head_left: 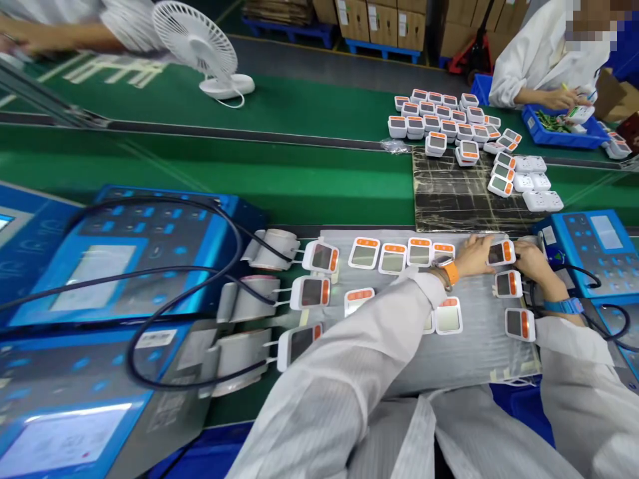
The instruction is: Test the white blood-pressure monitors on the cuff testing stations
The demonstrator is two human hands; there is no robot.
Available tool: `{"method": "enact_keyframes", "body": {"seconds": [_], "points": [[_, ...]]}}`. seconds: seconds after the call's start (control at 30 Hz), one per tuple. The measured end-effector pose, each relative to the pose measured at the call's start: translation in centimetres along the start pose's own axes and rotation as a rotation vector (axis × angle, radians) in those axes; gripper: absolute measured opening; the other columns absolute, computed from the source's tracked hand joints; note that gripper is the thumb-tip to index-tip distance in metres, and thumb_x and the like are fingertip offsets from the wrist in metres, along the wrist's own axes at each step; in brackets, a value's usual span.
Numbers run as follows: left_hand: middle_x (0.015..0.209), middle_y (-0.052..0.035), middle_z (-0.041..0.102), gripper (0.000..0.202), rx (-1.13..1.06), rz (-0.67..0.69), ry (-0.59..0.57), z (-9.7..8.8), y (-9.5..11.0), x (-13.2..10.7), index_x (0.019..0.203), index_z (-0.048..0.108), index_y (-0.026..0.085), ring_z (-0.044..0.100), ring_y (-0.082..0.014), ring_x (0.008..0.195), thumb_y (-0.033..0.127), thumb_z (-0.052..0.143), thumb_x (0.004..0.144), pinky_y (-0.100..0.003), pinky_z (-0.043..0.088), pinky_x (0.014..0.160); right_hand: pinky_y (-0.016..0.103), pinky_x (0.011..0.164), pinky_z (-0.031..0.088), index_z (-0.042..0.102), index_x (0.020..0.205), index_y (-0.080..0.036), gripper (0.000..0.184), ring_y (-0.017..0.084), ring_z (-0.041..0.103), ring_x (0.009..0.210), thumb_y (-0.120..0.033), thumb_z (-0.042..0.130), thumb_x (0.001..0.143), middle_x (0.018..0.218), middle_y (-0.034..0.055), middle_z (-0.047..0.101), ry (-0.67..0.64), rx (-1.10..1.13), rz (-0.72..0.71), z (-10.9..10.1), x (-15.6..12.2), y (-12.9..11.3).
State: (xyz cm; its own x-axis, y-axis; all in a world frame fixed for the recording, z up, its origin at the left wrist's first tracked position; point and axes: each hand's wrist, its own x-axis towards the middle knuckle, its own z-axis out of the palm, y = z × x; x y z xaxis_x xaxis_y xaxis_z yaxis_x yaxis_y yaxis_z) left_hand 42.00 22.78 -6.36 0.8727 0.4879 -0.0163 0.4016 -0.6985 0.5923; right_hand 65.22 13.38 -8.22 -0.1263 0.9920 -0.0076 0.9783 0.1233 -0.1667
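Clamping a white unit w/ orange strip [502, 253] betw. both hands; left hand [474, 256] & right hand [533, 261] together on its ends; 2 loose units [508, 284] just below right hand; unwired units [392, 258] left of hands on plastic sheet [479, 346], one part hidden by left forearm [339, 346]; 3 wired units [312, 293] farther left, leads running to blue tester [134, 266]; big pile of units [434, 120] far off on green belt [279, 113]; screen readouts unreadable.
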Motion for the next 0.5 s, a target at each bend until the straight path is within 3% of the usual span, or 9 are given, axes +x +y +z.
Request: {"method": "enact_keyframes", "body": {"seconds": [0.13, 0.23, 0.33, 0.4, 0.5], "points": [[0.136, -0.0071, 0.061, 0.077, -0.2, -0.012, 0.124, 4.3, -0.2, 1.7, 0.142, 0.05, 0.027, 0.051, -0.0319, 0.129, 0.041, 0.086, 0.075, -0.046, 0.043, 0.106, 0.042, 0.086, 0.056, 0.069, 0.076, -0.019, 0.011, 0.029, 0.07, 0.085, -0.018, 0.059, 0.073, 0.088, 0.0135, 0.077, 0.086, 0.022, 0.012, 0.5, -0.7, 0.2], [0.129, -0.0054, 0.059, 0.072, -0.251, 0.004, 0.226, 5.1, -0.8, 1.6, 0.138, 0.055, 0.03, 0.053, -0.0293, 0.125, 0.038, 0.086, 0.074, -0.044, 0.044, 0.104, 0.038, 0.078, 0.055, 0.063, 0.065, -0.021, 0.011, 0.026, 0.067, 0.073, -0.018, 0.057, 0.074, 0.071, 0.011, 0.072, 0.103, 0.022, 0.07, 0.7, -0.7, 0.0], [0.123, -0.0056, 0.058, 0.074, -0.269, 0.006, 0.273, 5.1, -1.1, 1.4, 0.138, 0.057, 0.03, 0.055, -0.0283, 0.121, 0.034, 0.087, 0.071, -0.043, 0.046, 0.102, 0.041, 0.085, 0.056, 0.061, 0.062, -0.021, 0.014, 0.027, 0.067, 0.073, -0.016, 0.055, 0.072, 0.068, 0.0109, 0.071, 0.12, 0.056, 0.112, 0.6, -0.5, -0.6], [0.121, -0.0051, 0.057, 0.074, -0.287, 0.015, 0.288, 5.0, -1.2, 1.3, 0.138, 0.057, 0.03, 0.056, -0.0279, 0.12, 0.033, 0.087, 0.071, -0.043, 0.046, 0.102, 0.045, 0.094, 0.054, 0.067, 0.067, -0.021, 0.012, 0.029, 0.07, 0.086, -0.018, 0.056, 0.073, 0.08, 0.012, 0.075, 0.134, 0.148, 0.126, 0.0, -0.6, -1.2], [0.121, -0.004, 0.055, 0.074, -0.321, 0.018, 0.302, 4.7, -1.1, 1.1, 0.139, 0.057, 0.032, 0.056, -0.0269, 0.12, 0.033, 0.087, 0.071, -0.041, 0.048, 0.102, 0.049, 0.109, 0.048, 0.076, 0.09, -0.022, 0.024, 0.032, 0.065, 0.12, -0.024, 0.06, 0.074, 0.114, 0.0107, 0.076, 0.179, 0.393, 0.187, -1.4, -1.2, -2.2]]}}
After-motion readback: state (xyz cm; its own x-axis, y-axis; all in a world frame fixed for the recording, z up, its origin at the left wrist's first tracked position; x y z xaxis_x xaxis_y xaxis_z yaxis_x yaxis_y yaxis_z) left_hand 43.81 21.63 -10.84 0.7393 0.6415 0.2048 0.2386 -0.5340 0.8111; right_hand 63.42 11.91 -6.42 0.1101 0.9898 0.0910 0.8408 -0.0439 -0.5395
